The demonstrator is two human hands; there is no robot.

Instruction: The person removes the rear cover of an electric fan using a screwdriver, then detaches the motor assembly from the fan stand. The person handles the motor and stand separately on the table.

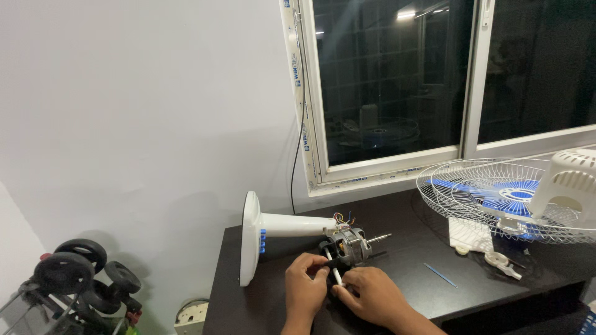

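A white fan stand lies on its side on the dark desk, its round base at the left. At its right end sits the bare metal motor with coloured wires and a shaft pointing right. My left hand and my right hand meet just below the motor. Both pinch a thin white rod-like part with a black piece at its upper end. What the fingers grip underneath is hidden.
A wire fan grille with blue blades and a white motor cover lie at the desk's right. A thin blue stick and small white parts rest nearby. Black dumbbells stand on the floor at left. A dark window is behind.
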